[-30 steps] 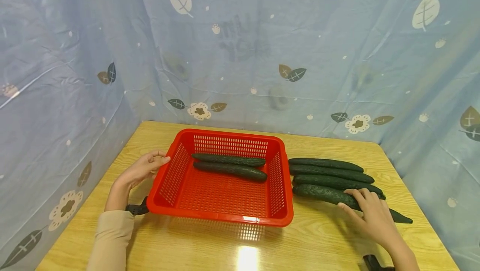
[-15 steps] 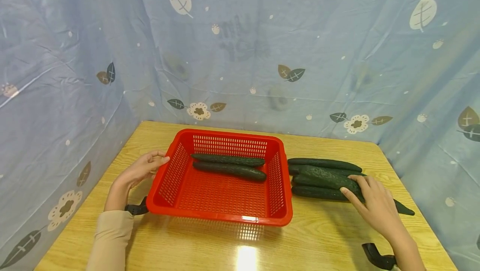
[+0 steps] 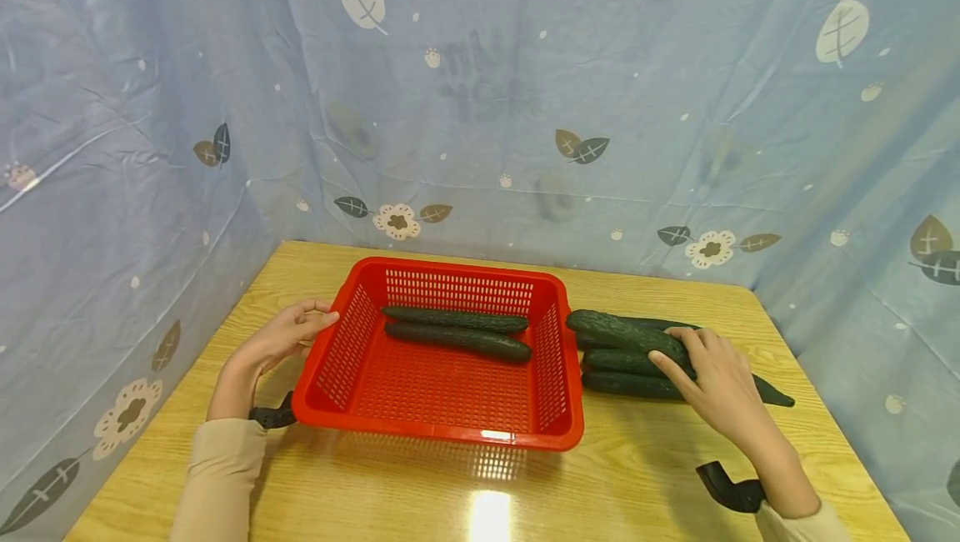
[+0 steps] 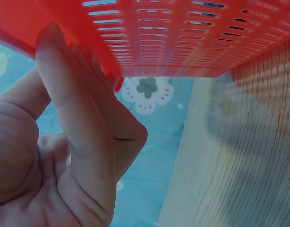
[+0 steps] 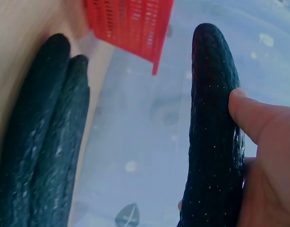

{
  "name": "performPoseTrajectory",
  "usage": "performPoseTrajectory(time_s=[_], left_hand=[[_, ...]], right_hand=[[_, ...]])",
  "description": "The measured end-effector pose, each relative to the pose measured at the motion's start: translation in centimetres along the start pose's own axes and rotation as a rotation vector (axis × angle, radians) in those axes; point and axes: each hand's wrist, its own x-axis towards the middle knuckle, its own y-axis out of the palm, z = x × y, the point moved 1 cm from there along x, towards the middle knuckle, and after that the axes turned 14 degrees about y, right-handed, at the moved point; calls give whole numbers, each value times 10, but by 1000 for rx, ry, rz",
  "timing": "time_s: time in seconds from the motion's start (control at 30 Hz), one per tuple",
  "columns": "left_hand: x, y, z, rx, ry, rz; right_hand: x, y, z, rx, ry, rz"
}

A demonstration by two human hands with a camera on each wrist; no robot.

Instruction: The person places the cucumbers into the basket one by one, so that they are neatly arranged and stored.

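Note:
My right hand (image 3: 715, 379) grips a dark green cucumber (image 3: 622, 335), thumb on one side and fingers on the other. It is raised and slants over the cucumbers (image 3: 618, 383) lying on the table, its far end close to the basket's right rim. In the right wrist view the held cucumber (image 5: 213, 127) hangs apart from two lying cucumbers (image 5: 38, 137). My left hand (image 3: 281, 340) holds the left rim of a red plastic basket (image 3: 450, 396); in the left wrist view its fingers (image 4: 83, 99) touch beneath the rim. Two cucumbers (image 3: 457, 340) lie side by side inside the basket, near its back wall.
The basket stands on a wooden table (image 3: 390, 492) with perforated walls and floor. A blue patterned curtain (image 3: 480, 108) encloses the table at the back and both sides. Black wrist straps show at the left wrist (image 3: 274, 413) and right wrist (image 3: 731, 490).
My right hand has lifted the nearest cucumber from the row and carried it up and left toward the basket. My left hand has stayed on the rim.

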Motion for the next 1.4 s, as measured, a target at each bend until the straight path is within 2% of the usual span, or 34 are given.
performPoseTrajectory(time_s=[0.33, 0.63, 1.03, 1.4], left_hand=[[-1, 0, 0, 3, 5, 9], [-1, 0, -1, 20, -12, -16], [-1, 1, 0, 52, -26, -41], [-1, 2, 0, 56, -25, -37]], right_hand=[[15, -1, 24, -6, -37, 34], [31, 5, 50, -20, -56, 86], [49, 12, 94, 4, -73, 157], [57, 24, 140, -13, -122, 160]])
